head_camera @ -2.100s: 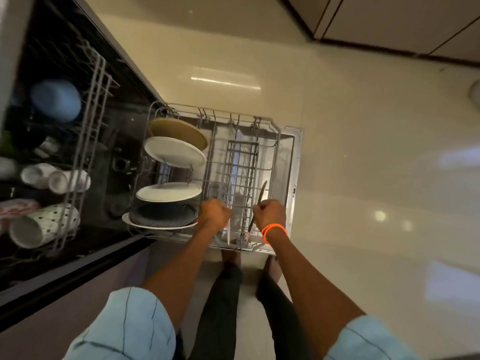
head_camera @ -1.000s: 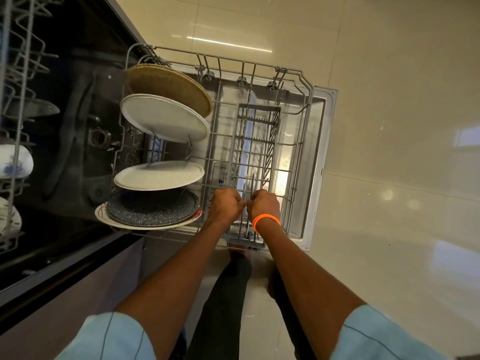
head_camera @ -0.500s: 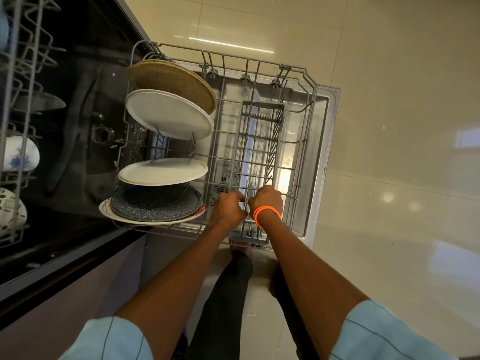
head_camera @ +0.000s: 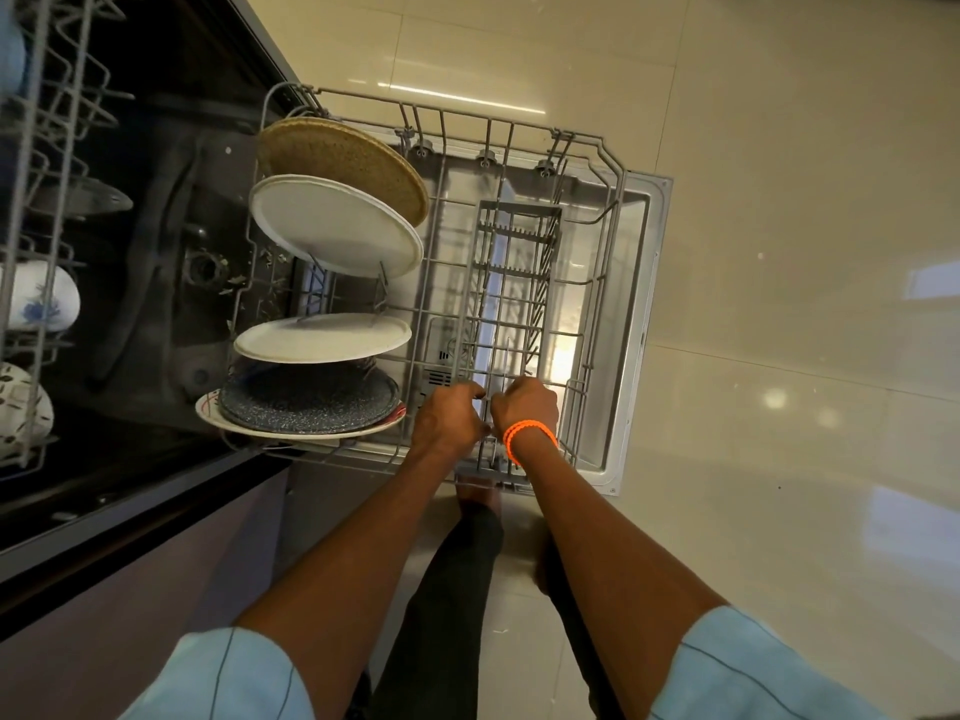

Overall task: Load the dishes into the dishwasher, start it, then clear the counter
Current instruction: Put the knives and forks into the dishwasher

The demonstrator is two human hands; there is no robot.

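Observation:
The dishwasher's lower rack [head_camera: 618,210] is pulled out over the open door [head_camera: 652,304]. Along its left side stand a brown plate [head_camera: 343,163], two white plates [head_camera: 337,226] [head_camera: 322,337] and a dark speckled plate [head_camera: 306,407]. A grey cutlery basket [head_camera: 519,241] runs down the rack's middle. Both my hands are at its near end. My left hand [head_camera: 447,415] has its fingers curled at the basket's edge. My right hand [head_camera: 527,405], with an orange wristband, pinches a thin knife [head_camera: 506,356] whose blade points away into the basket. The fingertips are hidden.
The upper rack [head_camera: 31,200] sticks out at far left with patterned cups [head_camera: 36,298] [head_camera: 21,407] in it. The dark dishwasher tub [head_camera: 171,304] lies open behind the plates. Glossy cream floor tiles [head_camera: 779,356] spread to the right. My legs stand just below the door's near edge.
The view has closed in on the lower rack. My hands have come together at the near end of the cutlery basket, and the knife has sunk lower into it.

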